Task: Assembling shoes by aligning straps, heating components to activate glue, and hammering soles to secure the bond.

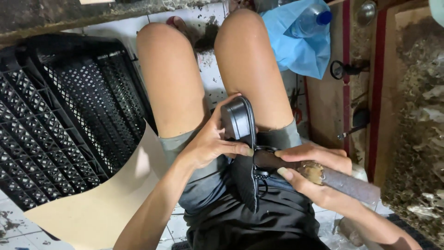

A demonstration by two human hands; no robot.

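I sit with bare knees apart and a black sandal [240, 139] resting sole-up on my lap. My left hand [210, 141] grips the sandal by its heel end, thumb lying across the sole. My right hand [314, 171] is wrapped around a dark, worn rod-shaped tool [342, 181] whose tip presses against the sandal where the black straps [261, 176] meet the sole. The two hands nearly touch at the middle of the sandal.
A black perforated plastic crate [60, 120] stands at the left, with a tan sheet of board [106, 203] leaning beside my thigh. A blue plastic bag with a water bottle [305, 28] lies beyond my right knee. Wooden boards and rough clutter [407, 115] fill the right side.
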